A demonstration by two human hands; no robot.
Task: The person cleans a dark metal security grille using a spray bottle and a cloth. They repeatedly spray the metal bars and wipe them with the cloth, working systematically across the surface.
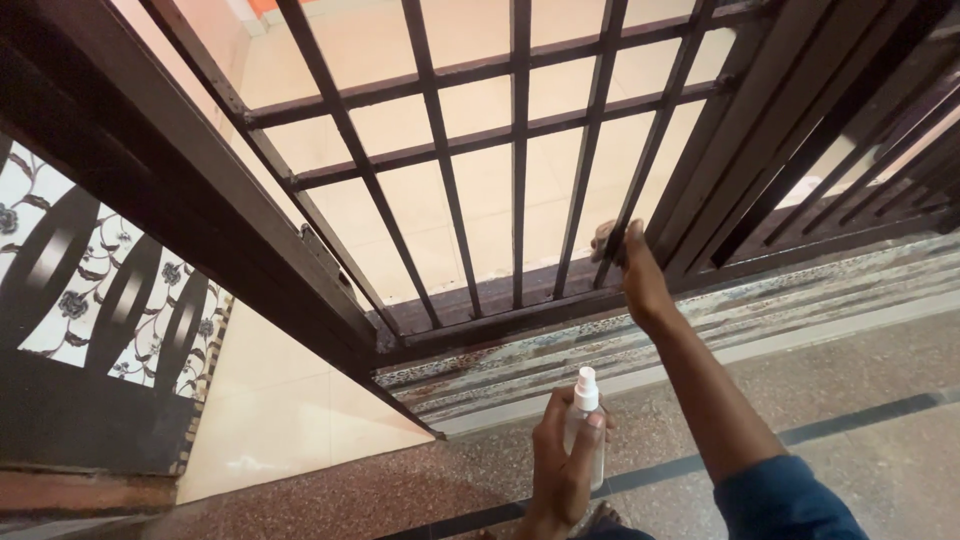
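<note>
Hands at work on a dark metal gate, seen from above: the person's right hand reaches forward at the end of a long, nearly straight arm, blue sleeve pushed back to the elbow, and its fingers are clenched around something small and brownish pressed to the foot of one upright bar. What that thing is cannot be told; it is mostly hidden under the fingers. Nearer the body, the left hand is raised with the wrist bent upward, fingers and thumb wrapped around a small clear spray bottle held upright. The bottle is slim and see-through, topped with a white nozzle that stands clear above the fingertips and points toward the gate. The two hands are well apart, the right ahead of and above the left. Just below the right hand runs the gate's bottom rail, then a worn, patterned stone threshold. Speckled reddish floor with a dark stripe lies beneath the left hand. Pale tiles show beyond the bars.
</note>
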